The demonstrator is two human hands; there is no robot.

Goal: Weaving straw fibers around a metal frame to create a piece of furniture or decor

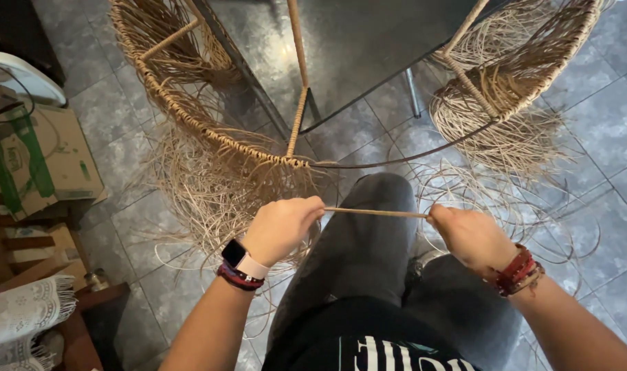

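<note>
Seated, knees under the work. My left hand is clenched on one end of a rattan strand; my right hand is clenched on the other end. The strand runs taut and nearly level between the fists, above my lap and just below the frame.

Step, as I judge it: straightening or tensioning one strand before it goes into the weave. The woven band covers the frame's left arc and stops near the centre strut; the rim past that point looks bare, thin and dark. A next move would call for keeping the strand tight and finding the gap beside the last wrap.

Materials: strand is pale tan, thin, smooth, stiff enough to hold a straight line. Woven band is tight and ribbed. Loose ends hang under it in a tangled, wiry fringe. A second frame section, upper right, carries the same fringe. Floor is grey glossy tile. Cardboard box at left.
</note>
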